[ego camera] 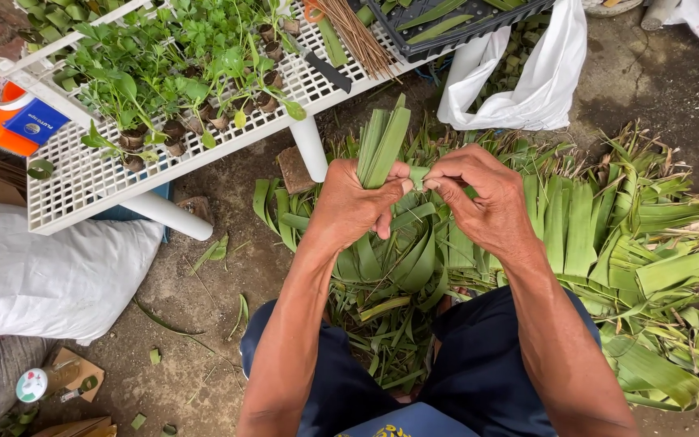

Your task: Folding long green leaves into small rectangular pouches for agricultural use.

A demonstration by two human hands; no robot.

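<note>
Right now the left hand [355, 206] is closed around a bunch of green leaf strips [383, 144] standing upright, above the heap of cut leaves [608, 235] on the ground. Its thumb meets the right hand [479, 194], whose fingertips pinch a folded strip end [419, 176] beside the bunch. If that pinch loosens, the fold would likely spring open; pulling too hard could split the strip along its grain. A white counter [82, 178] of seedling pots [175, 129] stands well apart.

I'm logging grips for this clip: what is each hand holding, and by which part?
The left hand grips a bundle of green leaf strips around its middle, tips sticking up. The right hand pinches a folded strip end beside it.
</note>
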